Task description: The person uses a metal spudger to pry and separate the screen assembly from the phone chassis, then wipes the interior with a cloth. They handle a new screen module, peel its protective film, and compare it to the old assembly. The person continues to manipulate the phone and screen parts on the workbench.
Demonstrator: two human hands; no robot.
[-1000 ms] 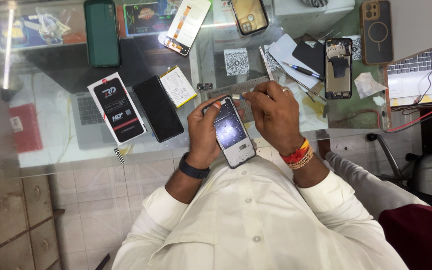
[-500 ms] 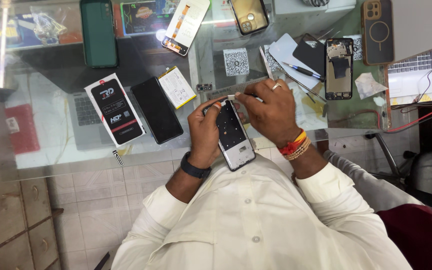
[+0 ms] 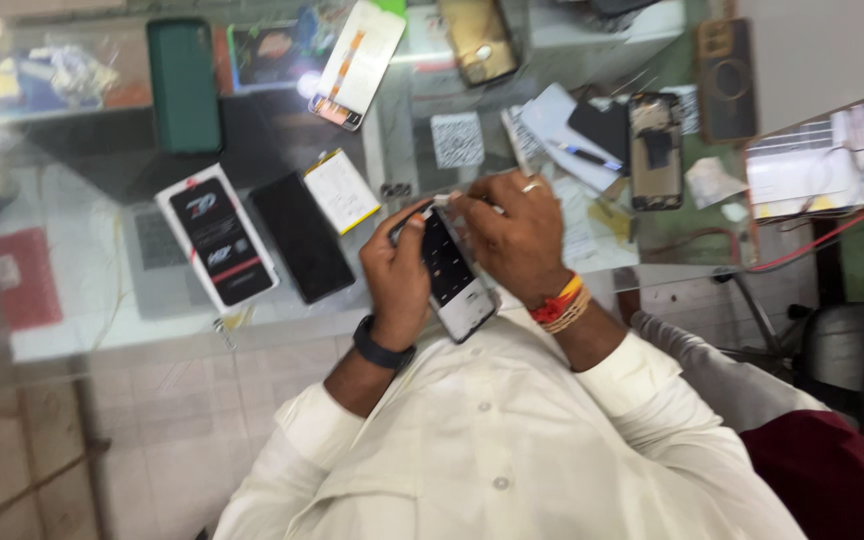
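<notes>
My left hand (image 3: 397, 275), with a black band on its wrist, grips a smartphone (image 3: 455, 278) from the left side. The phone has a dark screen and a white lower end, and it is tilted above the counter's front edge. My right hand (image 3: 514, 232), with a ring and red and orange threads on its wrist, reaches over the phone's top end. Its fingertips pinch a small white tool (image 3: 441, 200) against that top edge. Part of the phone's right side is hidden under my right palm.
On the glass counter (image 3: 82, 300) lie a black and white box (image 3: 217, 240), a black screen panel (image 3: 302, 237), a white battery (image 3: 340, 190), a green case (image 3: 184, 85), an opened phone (image 3: 655, 150) and a pen (image 3: 587, 155). A seated person in maroon (image 3: 832, 470) is at the right.
My right hand has slid from the phone's side to its top end with the white tool. The phone has tilted and its screen no longer shines.
</notes>
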